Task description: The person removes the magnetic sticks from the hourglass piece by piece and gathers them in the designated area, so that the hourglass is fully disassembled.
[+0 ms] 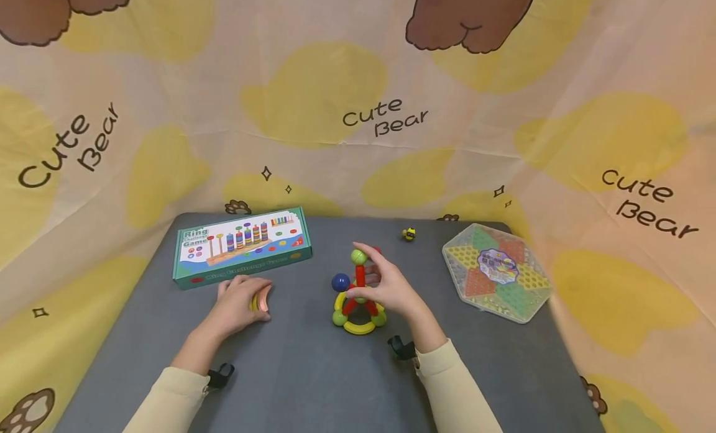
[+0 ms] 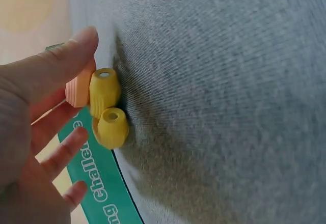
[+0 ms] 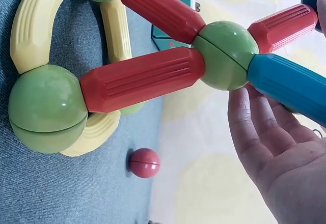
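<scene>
My left hand (image 1: 242, 305) pinches an orange curved magnetic rod (image 2: 79, 89) between thumb and fingers, low over the table. Two yellow curved rods (image 2: 106, 91) sit against it. Right of centre stands a ball-and-stick magnetic structure (image 1: 360, 327): green balls, yellow curved rods at the base, red rods rising to a central green ball (image 3: 226, 55). A blue rod (image 3: 290, 84) and a blue ball (image 1: 340, 282) extend from its upper part. My right hand (image 1: 388, 287) holds this upper part, fingers behind the central ball and thumb close to the blue ball.
A green Ring Challenge Game box (image 1: 243, 246) lies at the back left. The hexagonal Chinese checkers case (image 1: 498, 274) is on the right. Near the back edge sits a small yellow-and-black toy (image 1: 409, 234). A red ball (image 3: 144, 163) rests behind the structure.
</scene>
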The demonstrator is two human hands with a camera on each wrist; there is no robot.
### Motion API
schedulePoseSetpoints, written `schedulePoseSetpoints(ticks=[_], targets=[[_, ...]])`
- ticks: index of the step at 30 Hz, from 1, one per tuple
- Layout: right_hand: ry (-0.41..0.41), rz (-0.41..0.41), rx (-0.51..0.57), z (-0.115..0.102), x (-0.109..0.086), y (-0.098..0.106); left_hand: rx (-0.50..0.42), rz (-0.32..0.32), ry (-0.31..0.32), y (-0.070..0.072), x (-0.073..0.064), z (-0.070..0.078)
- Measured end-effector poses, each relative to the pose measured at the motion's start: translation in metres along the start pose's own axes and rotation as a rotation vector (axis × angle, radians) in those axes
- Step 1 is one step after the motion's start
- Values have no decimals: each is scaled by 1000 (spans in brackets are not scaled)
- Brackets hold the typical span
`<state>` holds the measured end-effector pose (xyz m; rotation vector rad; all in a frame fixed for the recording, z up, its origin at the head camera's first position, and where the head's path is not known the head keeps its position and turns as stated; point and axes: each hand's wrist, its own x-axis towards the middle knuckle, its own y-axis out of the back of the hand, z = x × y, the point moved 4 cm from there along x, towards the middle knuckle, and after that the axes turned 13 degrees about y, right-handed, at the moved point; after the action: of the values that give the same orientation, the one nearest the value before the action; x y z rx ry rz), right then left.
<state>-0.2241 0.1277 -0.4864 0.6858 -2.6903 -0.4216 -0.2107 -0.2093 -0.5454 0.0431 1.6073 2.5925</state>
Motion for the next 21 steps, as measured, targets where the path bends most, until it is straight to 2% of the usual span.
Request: schedulePoseSetpoints(ticks=[9, 12, 15, 17, 19, 21], targets=[[-11, -8, -27, -2, -1, 2, 27, -27, -13, -9, 2, 2], [-8, -9, -31, -3, -1, 1, 26, -12, -26, -8, 0, 6], [-7, -11, -45, -4, 0, 1, -34, 15, -57, -8, -2, 24], [-5, -10, -65, -4, 0, 2, -116, 3, -81, -11, -3, 45], [10, -8, -90, -5, 1, 4, -234, -54, -92, -16, -4, 68], [27, -2, -103, -6, 2, 6, -358, -132, -75, -25, -5, 89]])
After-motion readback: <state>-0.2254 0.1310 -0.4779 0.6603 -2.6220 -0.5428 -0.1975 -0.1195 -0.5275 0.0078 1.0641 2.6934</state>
